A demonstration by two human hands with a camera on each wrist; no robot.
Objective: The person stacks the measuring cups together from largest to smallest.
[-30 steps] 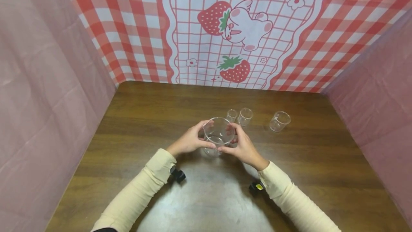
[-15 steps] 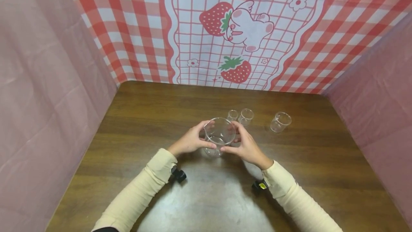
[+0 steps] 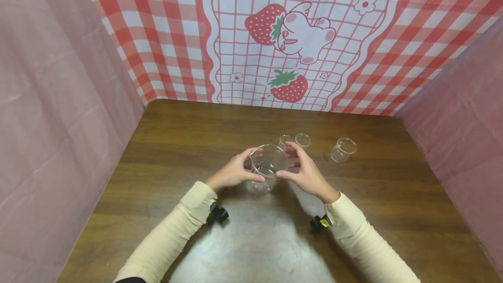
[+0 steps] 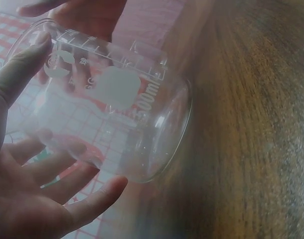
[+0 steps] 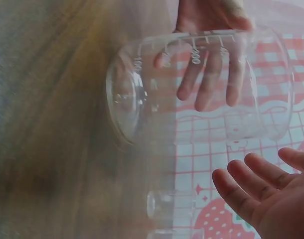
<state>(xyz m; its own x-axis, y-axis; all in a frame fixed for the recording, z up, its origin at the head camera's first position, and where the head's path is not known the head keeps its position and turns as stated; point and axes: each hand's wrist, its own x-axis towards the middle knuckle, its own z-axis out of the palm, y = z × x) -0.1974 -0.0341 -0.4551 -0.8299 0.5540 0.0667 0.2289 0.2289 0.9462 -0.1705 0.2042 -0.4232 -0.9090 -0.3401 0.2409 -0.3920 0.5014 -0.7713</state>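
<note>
A large clear glass beaker [image 3: 269, 163] with white graduation marks and a 500 ml label stands upright on the wooden table in front of me. My left hand [image 3: 235, 170] holds it from the left, thumb across the near side and fingers round the far side. Spread out at the beaker's right is my right hand [image 3: 309, 177]; in the right wrist view its fingers [image 5: 241, 191] are apart from the glass.
Behind the right hand stand a tiny glass beaker [image 3: 285, 139] and a slightly bigger beaker [image 3: 302, 139], partly covered. Farther right is a third small beaker [image 3: 343, 151]. Pink curtains [image 3: 47, 99] flank the table [image 3: 196, 130], and a strawberry-print cloth [image 3: 232, 47] hangs behind.
My right hand has let go of the large beaker and shifted right, its fingers opening. The left hand keeps its hold, and the beaker stays in about the same place.
</note>
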